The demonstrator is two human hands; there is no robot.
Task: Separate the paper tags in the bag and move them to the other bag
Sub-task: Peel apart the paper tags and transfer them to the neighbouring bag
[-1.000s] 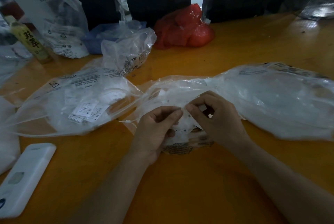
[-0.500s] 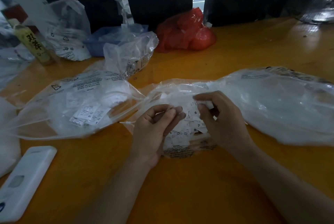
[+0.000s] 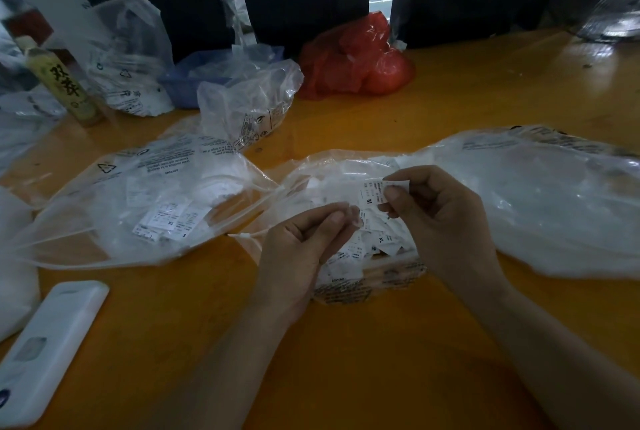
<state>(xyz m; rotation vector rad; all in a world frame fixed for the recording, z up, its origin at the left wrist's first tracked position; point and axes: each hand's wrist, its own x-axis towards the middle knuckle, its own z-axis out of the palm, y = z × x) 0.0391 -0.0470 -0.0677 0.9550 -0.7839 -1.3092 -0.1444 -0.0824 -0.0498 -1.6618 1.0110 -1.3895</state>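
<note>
1. Two bare hands work at frame centre over an orange wooden table, sorting small white paper size tags.
2. Right hand, centre-right, pinches a white tag strip printed "M" btwn thumb & forefinger, lifted just above the pile, prob. so the next tag can be torn or peeled free.
3. Left hand, centre-left, has fingers curled, fingertips pressed together beside the strip's lower end; whether a tag sits btwn them can't be told. It looks placed to brace or pull the opposite way.
4. Clear crumpled plastic source bag lies open under both hands, w/ loose tags marked "XL" and "M" heaped inside, so the stock stays within reach.
5. Clear printed plastic bag at centre-left touches the source bag's left edge and already holds tags reading "XL" and "S"; prob. the receiving bag, kept close for short transfers.
6. Larger clear plastic bag w/ white contents fills the right of frame.
7. White rectangular device rests at lower left; red plastic bag sits top centre.
</note>
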